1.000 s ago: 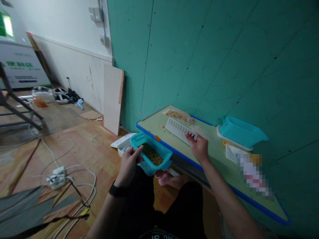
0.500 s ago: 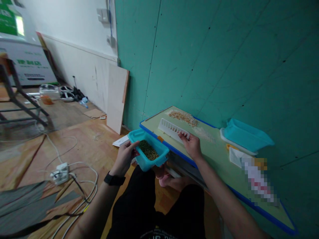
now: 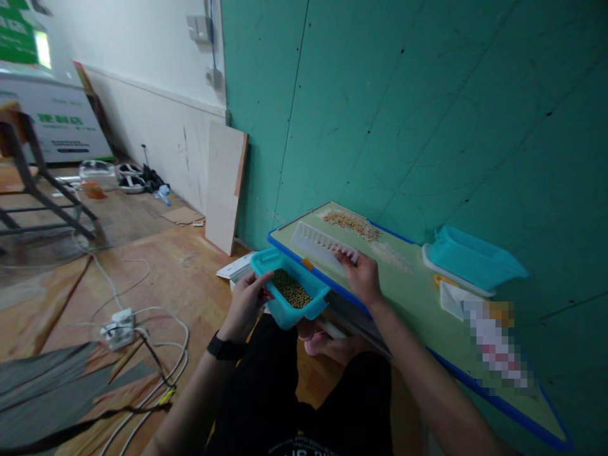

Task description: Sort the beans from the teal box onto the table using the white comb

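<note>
My left hand (image 3: 247, 303) grips the near rim of a teal plastic tub (image 3: 289, 296) holding yellow-green beans, kept just below the table's blue front edge. My right hand (image 3: 361, 275) presses closed fingers on one end of a white slotted comb-like scraper (image 3: 318, 244) lying on the pale green tabletop (image 3: 418, 297). The scraper reaches toward the table's front-left corner, close above the tub. A heap of tan beans (image 3: 351, 223) and a patch of pale grains (image 3: 392, 254) lie behind it.
A teal tub on a white tray (image 3: 468, 261) stands at the table's back right, by a white sheet (image 3: 453, 297). The teal wall rises behind. A wooden board (image 3: 225, 187) leans at left. A power strip with cables (image 3: 118, 326) lies on the wooden floor.
My right hand has slid the white scraper leftward toward the table's front corner. The tub in my left hand stays under the edge, shifted slightly.
</note>
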`<state>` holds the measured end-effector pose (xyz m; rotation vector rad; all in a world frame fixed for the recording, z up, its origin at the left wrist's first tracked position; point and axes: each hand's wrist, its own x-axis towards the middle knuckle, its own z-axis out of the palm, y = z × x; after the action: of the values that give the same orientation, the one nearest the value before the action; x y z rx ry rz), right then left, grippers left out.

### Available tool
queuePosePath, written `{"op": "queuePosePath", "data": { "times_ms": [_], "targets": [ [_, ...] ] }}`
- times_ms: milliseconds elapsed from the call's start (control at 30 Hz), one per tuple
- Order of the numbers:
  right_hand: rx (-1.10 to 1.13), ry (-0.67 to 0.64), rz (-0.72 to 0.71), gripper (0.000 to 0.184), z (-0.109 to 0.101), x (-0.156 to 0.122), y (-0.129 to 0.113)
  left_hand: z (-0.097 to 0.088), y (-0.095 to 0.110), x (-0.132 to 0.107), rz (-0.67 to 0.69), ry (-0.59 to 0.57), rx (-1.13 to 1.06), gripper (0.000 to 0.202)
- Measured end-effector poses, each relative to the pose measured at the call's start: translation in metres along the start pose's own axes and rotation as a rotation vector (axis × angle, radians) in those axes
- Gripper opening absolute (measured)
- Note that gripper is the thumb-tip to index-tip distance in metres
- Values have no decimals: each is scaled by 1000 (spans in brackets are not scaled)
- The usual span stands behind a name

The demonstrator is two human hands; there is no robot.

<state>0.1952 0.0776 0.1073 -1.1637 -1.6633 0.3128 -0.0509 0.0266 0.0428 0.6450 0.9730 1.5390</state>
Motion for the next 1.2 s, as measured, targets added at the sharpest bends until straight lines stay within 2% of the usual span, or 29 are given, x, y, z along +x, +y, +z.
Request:
{"op": "queuePosePath", "data": {
  "times_ms": [133,233,300,433,600,933,1200],
  "targets": [
    [-75,157,33,53,-1,44,22,6,-13,-2,12,-6,4,42],
    [-14,176,79,50,9,69,41,8,-24,-3,32,6,37,46],
    [23,164,111,49,17,75,50,9,-29,-7,46,16,68,47],
    [-21,136,114,46,27,71,56,14,-36,-19,60,20,113,50],
    [-82,129,79,39,26,65,49,21,-43,-28,56,25,143,52],
    [-146,113,56,37,28,63,47,14,-47,-31,37,2,124,51],
    [-156,62,30,37,28,61,45,16,-43,-33,43,3,157,53]
  ]
}}
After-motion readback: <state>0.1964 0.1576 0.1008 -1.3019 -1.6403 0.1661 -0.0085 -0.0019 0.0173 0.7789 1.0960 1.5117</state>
